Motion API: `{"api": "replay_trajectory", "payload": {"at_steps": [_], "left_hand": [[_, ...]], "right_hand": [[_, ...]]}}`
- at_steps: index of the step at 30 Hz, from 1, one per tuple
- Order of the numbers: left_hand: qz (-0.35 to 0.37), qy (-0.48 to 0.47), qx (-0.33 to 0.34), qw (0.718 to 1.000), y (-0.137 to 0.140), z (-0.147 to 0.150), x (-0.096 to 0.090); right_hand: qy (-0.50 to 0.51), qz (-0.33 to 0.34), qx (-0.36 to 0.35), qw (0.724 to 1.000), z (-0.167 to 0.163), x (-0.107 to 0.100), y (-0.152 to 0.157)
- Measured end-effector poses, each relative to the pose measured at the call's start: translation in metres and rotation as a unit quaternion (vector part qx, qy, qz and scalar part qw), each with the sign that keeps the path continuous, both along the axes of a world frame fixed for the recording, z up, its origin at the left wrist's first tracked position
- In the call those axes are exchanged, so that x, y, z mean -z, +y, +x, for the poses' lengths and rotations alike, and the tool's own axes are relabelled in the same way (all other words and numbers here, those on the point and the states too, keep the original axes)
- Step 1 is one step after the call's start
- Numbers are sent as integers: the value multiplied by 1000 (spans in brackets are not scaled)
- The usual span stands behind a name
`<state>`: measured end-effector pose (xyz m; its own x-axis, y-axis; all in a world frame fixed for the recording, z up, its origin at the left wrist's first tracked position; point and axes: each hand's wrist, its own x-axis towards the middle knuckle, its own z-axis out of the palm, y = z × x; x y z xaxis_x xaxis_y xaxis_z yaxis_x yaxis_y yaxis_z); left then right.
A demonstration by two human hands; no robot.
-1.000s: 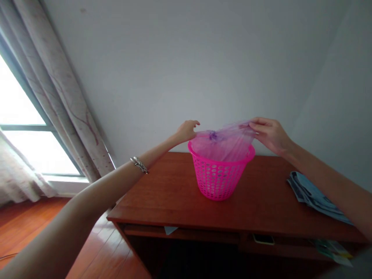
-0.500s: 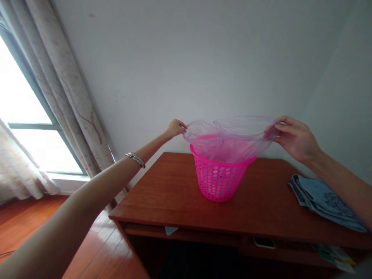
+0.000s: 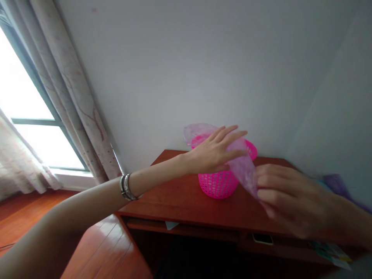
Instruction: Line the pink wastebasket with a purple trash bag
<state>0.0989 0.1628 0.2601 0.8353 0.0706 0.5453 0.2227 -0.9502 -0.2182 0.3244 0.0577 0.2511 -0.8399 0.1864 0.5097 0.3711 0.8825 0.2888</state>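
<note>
Left hand splayed wide before the pink basket, right hand lower, pinched around purple bag

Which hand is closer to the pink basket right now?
Left. The left hand, fingers spread, overlaps the pink basket in view; contact is unclear. The right hand is off to the basket's right, nearer the camera, gripping the purple bag.

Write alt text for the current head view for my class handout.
The right hand grips a sheer purple bag stretching from a pink basket on a desk; the left hand, open, is in front of the basket.
</note>
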Motion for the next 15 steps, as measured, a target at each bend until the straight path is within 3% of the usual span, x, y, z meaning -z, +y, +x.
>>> {"api": "replay_trajectory", "payload": {"at_steps": [4,7,11,15], "left_hand": [[49,190,87,977,-21,-12,11],[82,238,105,962,-25,-28,34],[109,225,48,967,-20,-55,60],[106,222,-63,967,-15,-77,70]], "right_hand": [[-111,62,-37,991,-9,24,-15],[-130,67,-7,989,1,48,-12],[-131,69,74,986,25,71,7],[-133,72,181,972,48,80,27]]}}
